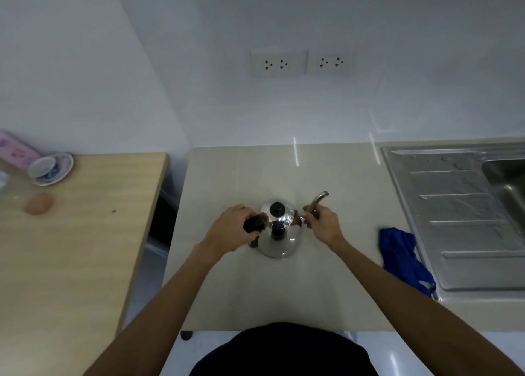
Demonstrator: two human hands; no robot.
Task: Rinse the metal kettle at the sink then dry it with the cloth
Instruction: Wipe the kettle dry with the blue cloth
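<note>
A shiny metal kettle [279, 240] with a black lid knob stands upright on the beige counter [241, 290] in the middle of the view. My left hand [231, 230] is closed around its dark handle on the left side. My right hand [322, 223] grips the curved metal spout on the right side. A crumpled blue cloth [403, 257] lies on the counter to the right of the kettle, against the sink's edge. The steel sink [460, 219] has a ribbed draining board, and its basin is cut off at the right edge.
A wooden table [71, 247] stands left of the counter across a gap; on it are a cup on a saucer [49, 168], an egg [38, 203] and a pink box [15, 148]. Two double wall sockets [302, 62] sit on the wall behind the counter.
</note>
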